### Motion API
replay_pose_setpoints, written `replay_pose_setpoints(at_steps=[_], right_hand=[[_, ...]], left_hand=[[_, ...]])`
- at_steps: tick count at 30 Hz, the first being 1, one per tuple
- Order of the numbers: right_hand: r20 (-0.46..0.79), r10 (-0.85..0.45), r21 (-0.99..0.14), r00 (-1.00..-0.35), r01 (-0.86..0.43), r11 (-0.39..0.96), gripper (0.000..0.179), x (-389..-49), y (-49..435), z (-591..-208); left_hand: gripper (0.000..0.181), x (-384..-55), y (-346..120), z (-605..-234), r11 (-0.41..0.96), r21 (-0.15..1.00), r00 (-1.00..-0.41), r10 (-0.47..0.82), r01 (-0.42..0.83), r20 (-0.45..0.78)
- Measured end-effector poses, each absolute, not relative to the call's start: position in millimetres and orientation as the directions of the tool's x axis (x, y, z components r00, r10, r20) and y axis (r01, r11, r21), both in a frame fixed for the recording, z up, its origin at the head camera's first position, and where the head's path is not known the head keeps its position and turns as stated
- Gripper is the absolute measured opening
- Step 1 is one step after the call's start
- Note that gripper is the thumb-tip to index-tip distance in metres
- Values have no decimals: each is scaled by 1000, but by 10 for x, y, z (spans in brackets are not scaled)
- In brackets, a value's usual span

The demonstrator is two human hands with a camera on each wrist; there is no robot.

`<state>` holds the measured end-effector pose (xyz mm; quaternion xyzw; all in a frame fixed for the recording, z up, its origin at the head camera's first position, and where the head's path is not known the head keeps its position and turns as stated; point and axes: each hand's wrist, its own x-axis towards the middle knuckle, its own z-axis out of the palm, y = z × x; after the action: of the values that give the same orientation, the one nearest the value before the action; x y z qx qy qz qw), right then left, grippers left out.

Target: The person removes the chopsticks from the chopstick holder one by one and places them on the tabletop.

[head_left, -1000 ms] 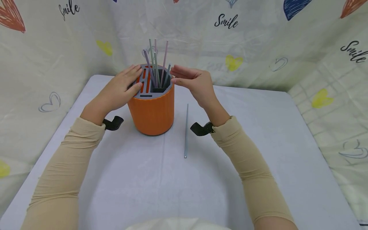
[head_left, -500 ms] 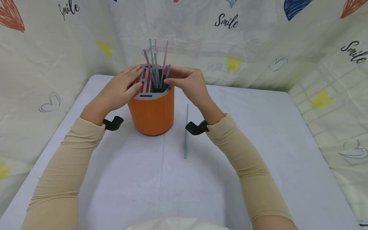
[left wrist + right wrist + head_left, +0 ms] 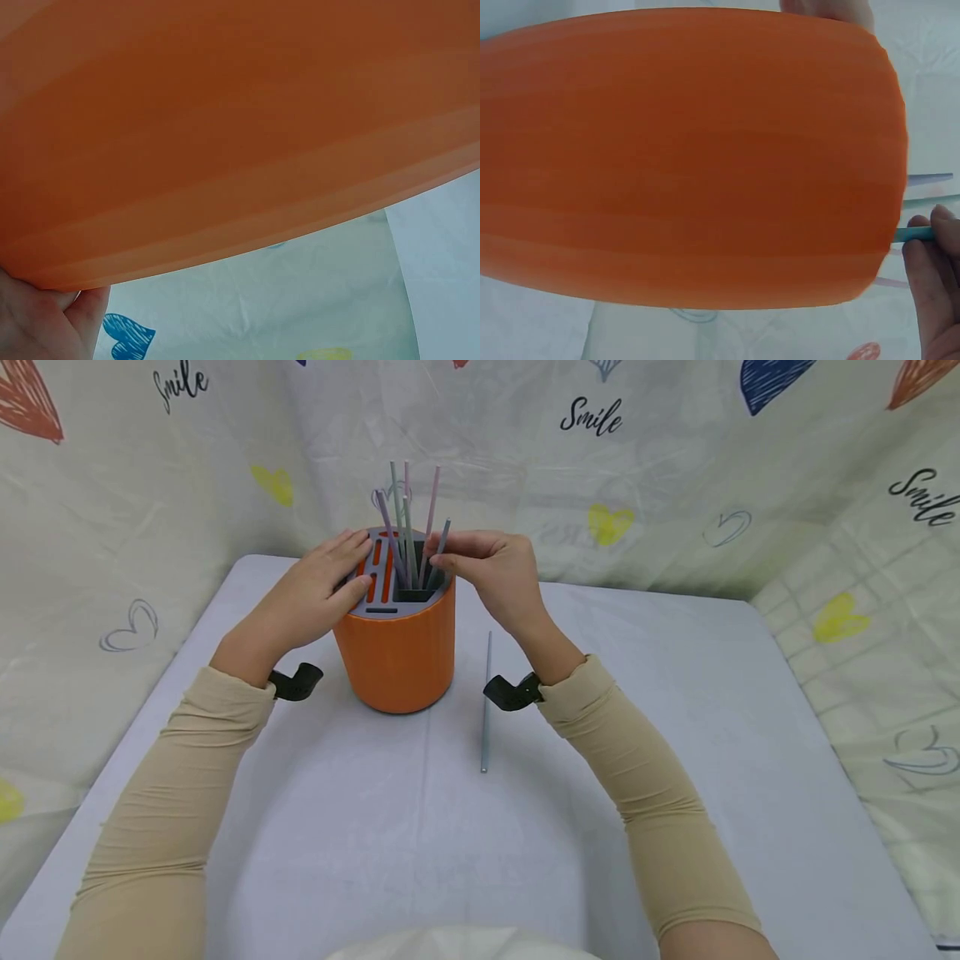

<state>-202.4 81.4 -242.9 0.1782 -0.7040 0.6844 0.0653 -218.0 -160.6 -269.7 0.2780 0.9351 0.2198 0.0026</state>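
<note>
An orange holder (image 3: 396,664) with a grey slotted top (image 3: 381,607) stands upright on the table, left of centre. My left hand (image 3: 315,589) rests on the left of its top and rim, fingers extended; part of that hand (image 3: 49,322) shows in the left wrist view. At the holder's right side, my right hand (image 3: 498,568) pinches a blue chopstick (image 3: 444,539) between thumb and fingertips. Its lower end is inside the dark square compartment. The right wrist view shows this chopstick (image 3: 913,234) too. Several purple, green and pink chopsticks (image 3: 407,531) stand in the same compartment.
Another blue chopstick (image 3: 485,739) lies on the white table (image 3: 420,852), right of the holder and partly behind the right wrist's black camera mount (image 3: 512,693). A printed cloth (image 3: 517,468) hangs behind the table and along its sides.
My right hand has moved left to the holder and taken hold of the blue chopstick. That chopstick now stands slightly higher and leans more to the right. The left hand has stayed put.
</note>
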Motion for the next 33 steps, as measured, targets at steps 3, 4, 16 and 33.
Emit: replay_pose_setpoints(at_steps=[3,4,16,33], right_hand=[[420,-156,-907,-894,-420,-32,22,-1988,840,-2347],[450,-153,-893,-880,-448,-46,22,-1975,850,-2312],[726,-34,-680,-687,-710,-183,26,-1806,938,-1972],[834,242,-435,-496,-861,-264,28,-1509,1243,-1565]], left_hand=[[58,-2176,-1609,-2695,748,414,-846,520,519,120],[57,-2176,-1611,-2695,747,414,-845,521,520,121],[57,-2178,-1604,-2680,747,399,-839,529,532,128],[57,-2166,-1616,-2684,755,380,-838,531,535,126]])
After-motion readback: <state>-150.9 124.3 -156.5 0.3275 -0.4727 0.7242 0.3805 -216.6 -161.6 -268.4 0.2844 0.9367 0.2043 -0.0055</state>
